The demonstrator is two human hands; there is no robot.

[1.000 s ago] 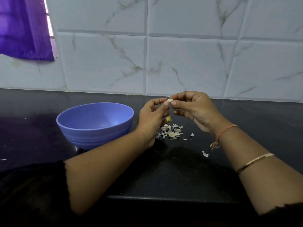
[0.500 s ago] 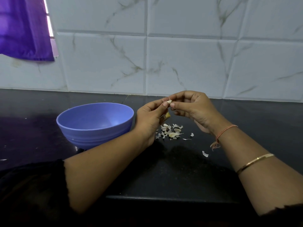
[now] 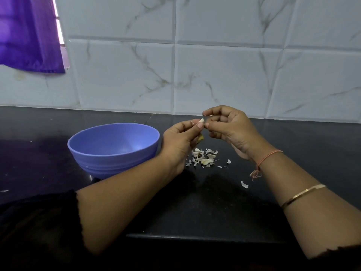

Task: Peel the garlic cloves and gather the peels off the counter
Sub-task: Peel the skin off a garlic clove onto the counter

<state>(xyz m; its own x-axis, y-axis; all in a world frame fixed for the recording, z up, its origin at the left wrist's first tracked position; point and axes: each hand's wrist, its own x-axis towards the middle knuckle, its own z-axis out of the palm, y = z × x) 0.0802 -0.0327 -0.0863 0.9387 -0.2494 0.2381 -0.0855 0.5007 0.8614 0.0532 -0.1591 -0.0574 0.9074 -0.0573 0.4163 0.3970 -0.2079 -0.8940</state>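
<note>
My left hand (image 3: 180, 140) pinches a small white garlic clove (image 3: 201, 120) between thumb and forefinger, and something yellowish shows under its lower fingers. My right hand (image 3: 231, 128) is right beside it, its thumb and fingertips at the clove's tip, other fingers curled. Both hands hover above a small heap of white garlic peels (image 3: 203, 157) on the black counter (image 3: 205, 208). A few stray peels lie apart to the right, one (image 3: 244, 184) near my right wrist.
A blue plastic bowl (image 3: 91, 151) stands on the counter just left of my left hand. The white marbled tile wall (image 3: 214, 75) rises behind. A purple curtain (image 3: 29, 34) hangs at the top left. The counter's front edge runs below my forearms.
My right hand's fingers have shifted a little at the clove and its forefinger has lifted. The peel heap and bowl are unchanged.
</note>
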